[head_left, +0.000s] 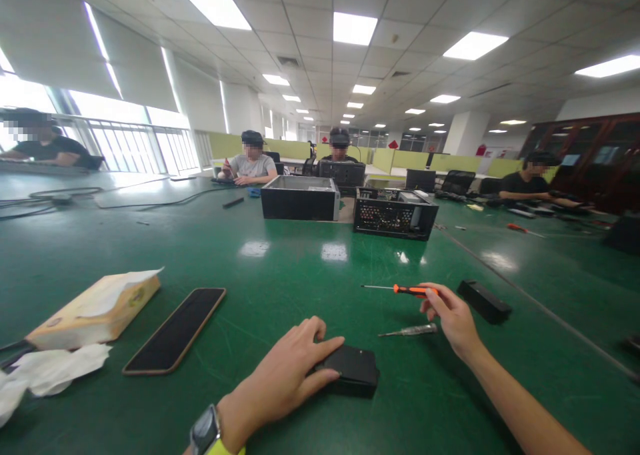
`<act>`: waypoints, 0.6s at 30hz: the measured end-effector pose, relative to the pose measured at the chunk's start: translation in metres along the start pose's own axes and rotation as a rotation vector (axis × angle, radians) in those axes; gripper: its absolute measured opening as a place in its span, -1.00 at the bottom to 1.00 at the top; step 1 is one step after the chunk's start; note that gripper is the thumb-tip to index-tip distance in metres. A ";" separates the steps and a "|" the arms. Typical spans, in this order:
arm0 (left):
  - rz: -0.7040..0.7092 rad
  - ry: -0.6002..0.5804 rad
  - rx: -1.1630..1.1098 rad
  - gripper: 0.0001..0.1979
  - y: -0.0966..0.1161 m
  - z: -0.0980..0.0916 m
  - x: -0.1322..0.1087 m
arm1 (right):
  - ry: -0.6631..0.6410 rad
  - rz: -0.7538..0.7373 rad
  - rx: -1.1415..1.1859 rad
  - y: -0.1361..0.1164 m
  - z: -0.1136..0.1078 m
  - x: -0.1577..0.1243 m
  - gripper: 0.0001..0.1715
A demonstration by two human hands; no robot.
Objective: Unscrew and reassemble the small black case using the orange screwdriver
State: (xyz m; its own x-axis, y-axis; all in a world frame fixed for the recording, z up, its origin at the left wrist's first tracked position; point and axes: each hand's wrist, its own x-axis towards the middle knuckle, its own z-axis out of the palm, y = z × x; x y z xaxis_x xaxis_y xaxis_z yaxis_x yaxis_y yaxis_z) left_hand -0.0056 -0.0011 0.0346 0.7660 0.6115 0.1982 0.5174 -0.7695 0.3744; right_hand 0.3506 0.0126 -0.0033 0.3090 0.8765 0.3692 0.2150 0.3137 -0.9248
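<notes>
My left hand point(300, 361) grips a small black box-shaped device point(353, 368) that rests on the green tabletop. Its thumb and fingers lie along the left part of the device and hide that end. My right hand point(450, 311) holds an orange and black screwdriver point(413, 290) by the handle, a little above the table, with the shaft pointing left. Below it a second screwdriver with a clear handle point(413, 330) lies on the table. Right of my right hand is another black oblong block point(484, 300).
A phone point(175, 331) and a tissue pack point(97, 308) lie to the left, with crumpled tissue point(55, 368) nearby. Two open computer cases point(300, 198) stand farther back. Cables point(65, 198) cross the far left. An orange screwdriver point(520, 228) lies far right. Several people sit around.
</notes>
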 end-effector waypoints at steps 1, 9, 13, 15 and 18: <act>0.000 -0.003 -0.006 -0.57 0.000 0.001 0.000 | 0.000 0.003 0.021 -0.001 0.000 0.000 -0.53; -0.018 0.039 -0.140 -0.56 -0.008 0.006 -0.002 | -0.034 0.061 0.230 -0.014 0.001 -0.005 -0.58; 0.007 0.061 -0.155 -0.60 -0.011 0.006 -0.002 | -0.052 0.089 0.302 -0.019 0.001 -0.008 -0.60; 0.013 0.070 -0.150 -0.60 -0.011 0.006 -0.002 | -0.057 0.099 0.323 -0.021 0.001 -0.009 -0.61; 0.008 0.075 -0.143 -0.59 -0.011 0.007 -0.001 | -0.072 0.113 0.343 -0.023 0.002 -0.012 -0.62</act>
State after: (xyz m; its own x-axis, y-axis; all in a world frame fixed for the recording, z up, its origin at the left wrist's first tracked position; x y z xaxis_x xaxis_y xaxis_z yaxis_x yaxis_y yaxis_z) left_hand -0.0097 0.0058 0.0240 0.7367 0.6214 0.2665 0.4477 -0.7437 0.4964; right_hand 0.3401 -0.0042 0.0139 0.2447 0.9320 0.2672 -0.1436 0.3074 -0.9407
